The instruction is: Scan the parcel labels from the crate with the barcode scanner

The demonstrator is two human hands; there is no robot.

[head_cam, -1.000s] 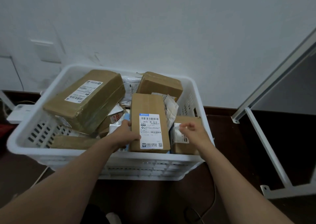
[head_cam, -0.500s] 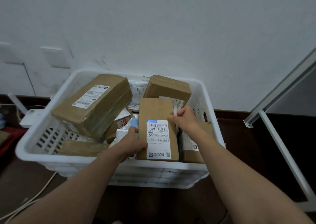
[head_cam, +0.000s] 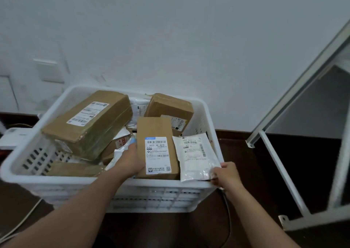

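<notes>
A white plastic crate [head_cam: 121, 186] holds several brown cardboard parcels and plastic mailers. My left hand [head_cam: 130, 161] grips the left edge of a narrow upright brown box [head_cam: 156, 128] with a white barcode label facing me. My right hand [head_cam: 226, 174] pinches the lower right corner of a white plastic mailer [head_cam: 195, 157], which lies label-up over the crate's front right corner. A large brown box [head_cam: 89, 122] rests tilted at the crate's left, a smaller one [head_cam: 169, 106] at the back. No barcode scanner shows.
The crate stands on a dark floor against a white wall. A white metal frame [head_cam: 276, 170] leans at the right. A white cable [head_cam: 20, 223] runs along the floor at lower left, and a white device [head_cam: 13, 136] sits behind the crate's left side.
My right hand pulled the white mailer out from behind the narrow box and drew it to the crate's front right corner. My left hand kept hold of the narrow box.
</notes>
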